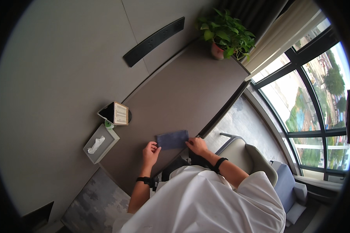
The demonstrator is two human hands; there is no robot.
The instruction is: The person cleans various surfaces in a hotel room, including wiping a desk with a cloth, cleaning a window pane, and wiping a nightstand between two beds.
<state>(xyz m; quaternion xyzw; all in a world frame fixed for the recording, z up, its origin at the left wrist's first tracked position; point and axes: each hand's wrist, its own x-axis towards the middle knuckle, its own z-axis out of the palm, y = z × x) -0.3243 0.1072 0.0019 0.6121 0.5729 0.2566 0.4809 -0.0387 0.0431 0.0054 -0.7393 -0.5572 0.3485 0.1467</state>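
A dark blue rectangular piece, which looks like folded cloth [172, 139], is at the near edge of the brown desk [175, 96]. My left hand [151, 153] has its thumb and fingers pinched at the cloth's left edge, near the lower corner. On the opposite side, my right hand [197, 145] grips the right edge with its fingertips curled in. The cloth looks flat and smooth between both hands. Whether its underside touches the desktop cannot be told. Each wrist wears a black band.
At the desk's left end stand a tissue box [100, 144] and a desk calendar [121, 113]. A potted plant [221, 36] occupies the far corner. A black socket strip [154, 40] is on the wall. A beige chair [239, 154] sits to the right, near the windows [306, 102].
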